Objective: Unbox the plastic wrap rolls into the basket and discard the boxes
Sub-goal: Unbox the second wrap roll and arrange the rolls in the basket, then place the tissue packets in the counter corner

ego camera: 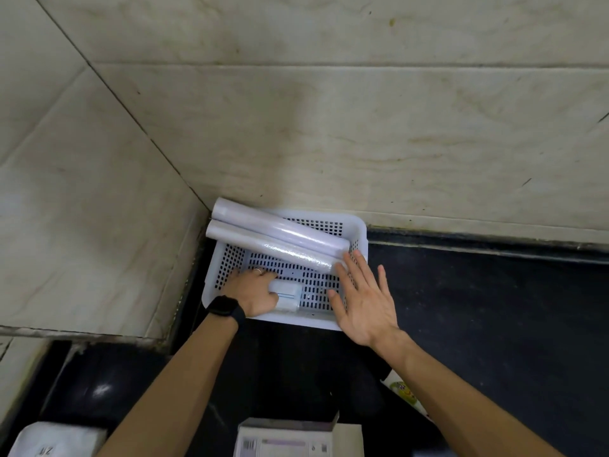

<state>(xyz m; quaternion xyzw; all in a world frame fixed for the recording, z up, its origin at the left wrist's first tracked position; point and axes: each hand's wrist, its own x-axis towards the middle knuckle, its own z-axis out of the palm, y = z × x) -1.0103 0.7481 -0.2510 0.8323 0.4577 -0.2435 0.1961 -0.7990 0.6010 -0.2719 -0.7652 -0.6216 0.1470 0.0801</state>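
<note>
A white perforated basket point(357, 230) stands on the dark counter in the corner of two tiled walls. Two plastic wrap rolls point(280, 230) lie slanted across its far side, their left ends poking over the rim. My left hand point(253, 291), with a black watch on the wrist, is inside the basket and grips a small white packet point(287, 295) near the front wall. My right hand point(361, 296) hovers open over the basket's right side, fingers spread, fingertips close to the right end of the nearer roll point(273, 250).
An open white box point(298, 438) with a barcode label sits at the bottom edge, close to me. A white bag or packet point(54, 440) lies at the bottom left. A colourful package corner point(407, 392) peeks out under my right forearm. Dark counter stretches to the right.
</note>
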